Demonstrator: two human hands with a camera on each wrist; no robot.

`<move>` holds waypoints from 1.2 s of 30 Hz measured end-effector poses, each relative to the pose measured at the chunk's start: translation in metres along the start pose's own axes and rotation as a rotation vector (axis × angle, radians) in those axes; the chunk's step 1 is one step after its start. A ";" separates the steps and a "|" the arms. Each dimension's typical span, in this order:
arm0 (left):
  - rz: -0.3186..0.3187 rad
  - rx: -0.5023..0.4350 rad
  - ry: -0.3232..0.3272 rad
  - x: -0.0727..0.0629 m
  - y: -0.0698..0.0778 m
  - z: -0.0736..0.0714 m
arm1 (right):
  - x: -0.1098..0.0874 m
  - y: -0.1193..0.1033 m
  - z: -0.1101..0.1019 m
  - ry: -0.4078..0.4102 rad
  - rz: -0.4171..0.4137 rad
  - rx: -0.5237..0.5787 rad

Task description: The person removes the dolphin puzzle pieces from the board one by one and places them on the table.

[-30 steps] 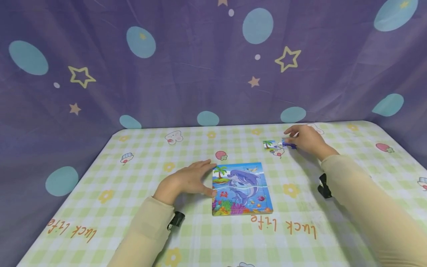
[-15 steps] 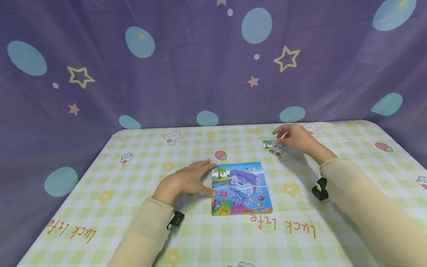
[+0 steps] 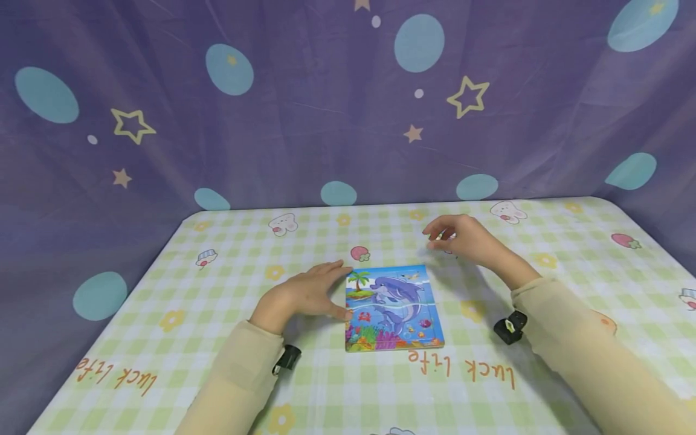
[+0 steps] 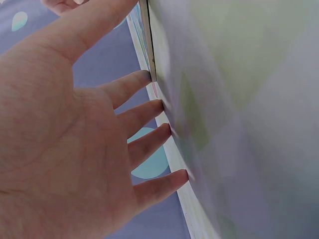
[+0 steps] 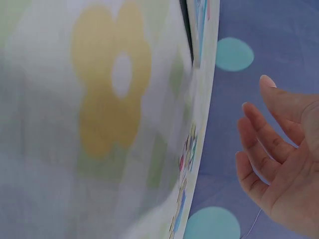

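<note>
A dolphin jigsaw puzzle [image 3: 394, 308] lies flat on the checked tablecloth, in front of me. My left hand [image 3: 307, 293] is at its left side, thumb tip at the edge and index fingertip by the far corner; in the left wrist view the fingers of this hand [image 4: 75, 119] are spread and straight. Beyond the puzzle's far right corner hovers my right hand [image 3: 467, 240], fingers loosely bent. The right wrist view shows nothing in that hand [image 5: 291, 164]. Loose puzzle pieces [image 5: 184, 154] lie on the cloth there, mostly hidden behind the hand in the head view.
The table, under a green-and-white checked tablecloth [image 3: 228, 338], ends at a purple curtain [image 3: 304, 133] with stars and blue ovals. Both wrists wear small black cameras, the left camera [image 3: 287, 359] close over the cloth.
My right hand has come left and nearer from the loose pieces toward the puzzle's far right corner. The left hand and the puzzle have stayed in place.
</note>
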State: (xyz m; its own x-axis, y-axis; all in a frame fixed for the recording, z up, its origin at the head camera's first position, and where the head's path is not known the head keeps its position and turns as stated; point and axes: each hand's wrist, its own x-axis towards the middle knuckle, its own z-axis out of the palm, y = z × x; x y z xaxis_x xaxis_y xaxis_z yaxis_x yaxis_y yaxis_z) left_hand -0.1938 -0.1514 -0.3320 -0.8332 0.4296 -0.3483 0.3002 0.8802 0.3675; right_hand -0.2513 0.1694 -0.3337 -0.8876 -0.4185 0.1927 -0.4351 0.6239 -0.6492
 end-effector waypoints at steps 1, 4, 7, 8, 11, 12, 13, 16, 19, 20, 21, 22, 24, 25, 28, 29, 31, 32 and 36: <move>0.000 0.000 0.000 0.000 0.000 0.000 | -0.001 -0.002 0.001 -0.005 -0.009 -0.002; -0.001 0.000 0.001 0.000 0.000 0.000 | -0.003 -0.007 0.005 -0.022 -0.041 -0.002; 0.001 0.003 0.001 0.001 0.000 0.000 | -0.005 -0.013 0.009 -0.063 -0.041 0.013; 0.001 0.004 0.001 0.001 0.000 0.000 | -0.006 -0.015 0.010 -0.081 -0.040 0.012; 0.002 0.009 0.000 0.001 0.000 0.000 | -0.010 -0.023 0.013 -0.139 -0.042 0.001; 0.001 0.012 0.000 0.001 -0.001 0.000 | -0.011 -0.025 0.015 -0.157 -0.044 -0.001; 0.000 0.013 0.000 0.001 -0.001 0.000 | -0.012 -0.027 0.017 -0.173 -0.054 -0.006; -0.002 0.012 0.000 0.001 -0.001 0.000 | -0.013 -0.031 0.022 -0.205 -0.055 -0.012; -0.004 0.013 0.001 0.000 -0.001 0.001 | -0.014 -0.034 0.027 -0.222 -0.047 -0.016; -0.003 0.013 0.001 0.001 -0.001 0.001 | -0.014 -0.035 0.028 -0.226 -0.041 -0.018; -0.003 0.014 0.001 0.001 -0.002 0.001 | -0.014 -0.035 0.029 -0.230 -0.039 -0.018; -0.002 0.017 0.002 0.001 -0.002 0.001 | -0.014 -0.035 0.030 -0.233 -0.039 -0.020; 0.000 0.018 0.002 0.001 -0.002 0.001 | -0.015 -0.036 0.032 -0.237 -0.046 -0.026; 0.000 0.018 0.003 0.001 -0.002 0.001 | -0.015 -0.036 0.032 -0.238 -0.050 -0.034; 0.002 0.014 0.004 0.001 -0.002 0.000 | -0.016 -0.036 0.033 -0.250 -0.045 -0.056; 0.000 0.013 0.004 0.001 -0.002 0.000 | -0.017 -0.036 0.034 -0.256 -0.032 -0.063; 0.003 0.012 0.006 0.000 -0.001 0.000 | -0.019 -0.036 0.034 -0.274 -0.009 -0.076; 0.005 0.012 0.008 0.000 -0.001 0.000 | -0.019 -0.037 0.034 -0.282 -0.002 -0.084; 0.006 0.007 0.014 0.000 -0.002 0.000 | -0.020 -0.036 0.037 -0.303 -0.002 -0.120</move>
State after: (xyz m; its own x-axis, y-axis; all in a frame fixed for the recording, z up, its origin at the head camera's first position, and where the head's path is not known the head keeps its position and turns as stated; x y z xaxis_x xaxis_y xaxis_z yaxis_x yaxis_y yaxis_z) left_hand -0.1942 -0.1531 -0.3322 -0.8380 0.4317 -0.3337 0.3083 0.8792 0.3631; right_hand -0.2123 0.1309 -0.3417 -0.8091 -0.5859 -0.0457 -0.4676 0.6890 -0.5538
